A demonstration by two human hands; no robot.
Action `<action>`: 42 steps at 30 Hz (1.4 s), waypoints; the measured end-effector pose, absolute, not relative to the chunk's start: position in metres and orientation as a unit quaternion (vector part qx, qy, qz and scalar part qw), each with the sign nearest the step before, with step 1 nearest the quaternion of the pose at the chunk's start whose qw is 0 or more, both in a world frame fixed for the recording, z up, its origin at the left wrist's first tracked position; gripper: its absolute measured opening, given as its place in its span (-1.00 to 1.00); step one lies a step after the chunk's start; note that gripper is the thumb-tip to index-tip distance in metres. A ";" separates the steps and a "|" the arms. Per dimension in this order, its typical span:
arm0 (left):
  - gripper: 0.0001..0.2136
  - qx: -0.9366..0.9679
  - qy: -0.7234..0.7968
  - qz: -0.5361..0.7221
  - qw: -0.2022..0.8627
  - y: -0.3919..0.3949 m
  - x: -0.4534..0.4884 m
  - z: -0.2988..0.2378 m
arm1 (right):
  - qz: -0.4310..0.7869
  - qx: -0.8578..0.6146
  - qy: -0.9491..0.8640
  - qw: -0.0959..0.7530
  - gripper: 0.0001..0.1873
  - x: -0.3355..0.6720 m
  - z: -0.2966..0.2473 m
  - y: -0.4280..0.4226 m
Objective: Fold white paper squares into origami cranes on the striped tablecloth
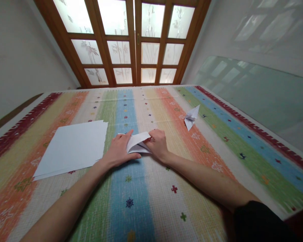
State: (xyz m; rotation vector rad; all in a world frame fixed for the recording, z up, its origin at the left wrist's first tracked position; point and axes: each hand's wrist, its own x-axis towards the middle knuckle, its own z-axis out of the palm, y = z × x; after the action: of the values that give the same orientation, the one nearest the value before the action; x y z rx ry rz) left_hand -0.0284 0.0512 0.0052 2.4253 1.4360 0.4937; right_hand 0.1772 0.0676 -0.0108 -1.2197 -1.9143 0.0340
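A partly folded sheet of white paper (137, 141) lies between my two hands over the blue and cream stripes of the cloth. My left hand (120, 146) holds its left side, thumb along the near edge and fingers at the far side. At the right, my right hand (156, 144) is closed on the paper's raised flap, its fingers curled. The upper layer bows up, leaving a gap above the lower layer. Part of the paper is hidden under my left fingers.
A stack of white paper sheets (73, 148) lies to the left. A folded paper crane (191, 117) rests at the right on the striped tablecloth (166, 208). Beyond the table stand wooden doors with frosted panes (120, 52); a glass panel (255, 87) leans along the right wall.
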 end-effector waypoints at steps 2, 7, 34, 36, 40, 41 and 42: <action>-0.01 0.844 0.492 0.175 0.120 0.050 -0.026 0.004 | 0.023 -0.454 -0.798 0.396 -0.74 0.177 -0.010 0.066; 0.11 0.829 0.517 0.188 0.097 0.049 -0.016 -0.004 | 0.045 -0.397 -0.872 0.283 -0.72 0.173 -0.008 0.062; -0.86 0.963 0.147 0.176 -0.138 0.042 -0.022 0.041 | 0.060 -0.271 -0.948 0.156 -0.77 0.182 -0.008 0.065; -0.86 0.963 0.172 0.148 -0.146 0.045 -0.027 0.042 | 0.055 -0.281 -0.946 0.150 -0.79 0.184 -0.006 0.065; -0.84 0.949 0.235 0.141 -0.158 0.052 -0.033 0.046 | 0.054 -0.284 -0.948 0.133 -0.80 0.186 -0.004 0.067; -0.80 0.947 0.241 0.148 -0.154 0.052 -0.032 0.047 | 0.055 -0.284 -0.949 0.130 -0.79 0.186 -0.004 0.068; -0.72 0.947 0.242 0.153 -0.147 0.052 -0.031 0.049 | 0.057 -0.284 -0.949 0.127 -0.79 0.186 -0.005 0.068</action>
State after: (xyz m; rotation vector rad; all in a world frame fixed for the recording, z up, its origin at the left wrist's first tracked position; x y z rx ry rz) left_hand -0.0307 0.0522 0.0491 3.2896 0.8407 0.5319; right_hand 0.1856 0.0682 -0.0048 -0.8268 -2.7616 0.1663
